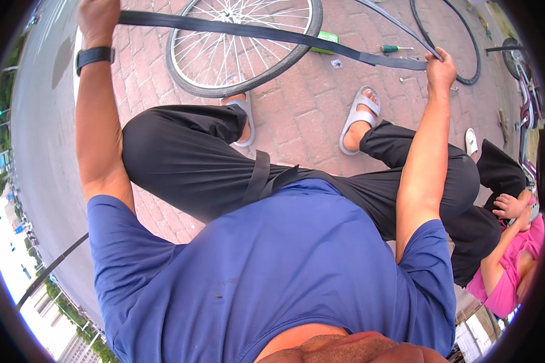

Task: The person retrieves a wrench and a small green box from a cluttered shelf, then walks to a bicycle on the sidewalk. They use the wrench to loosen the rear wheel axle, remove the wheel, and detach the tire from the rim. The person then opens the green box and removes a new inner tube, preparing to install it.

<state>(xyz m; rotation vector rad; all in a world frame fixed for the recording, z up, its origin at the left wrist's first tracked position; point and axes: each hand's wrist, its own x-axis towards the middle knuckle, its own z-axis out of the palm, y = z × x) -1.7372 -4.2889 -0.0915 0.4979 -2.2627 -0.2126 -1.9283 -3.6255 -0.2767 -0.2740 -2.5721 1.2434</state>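
Note:
A flattened black inner tube point(254, 31) is stretched across the top of the view between my two hands. My left hand point(99, 23), at the upper left, is closed on one end of the stretch; the picture's edge cuts off part of this hand. At the upper right my right hand point(441, 69) pinches the tube, and another length of it runs from these fingers up out of view. Beneath the tube lies a spoked bicycle wheel point(215, 92) with a dark tyre, close to my left foot. Neither hand touches the wheel.
A green box point(325, 41), a green-handled screwdriver point(396, 48) and a black bicycle tyre point(478, 63) lie on the brick paving. A person in pink point(508, 272) sits close on the right, near a parked bicycle point(525, 100). A road point(39, 139) runs along the left.

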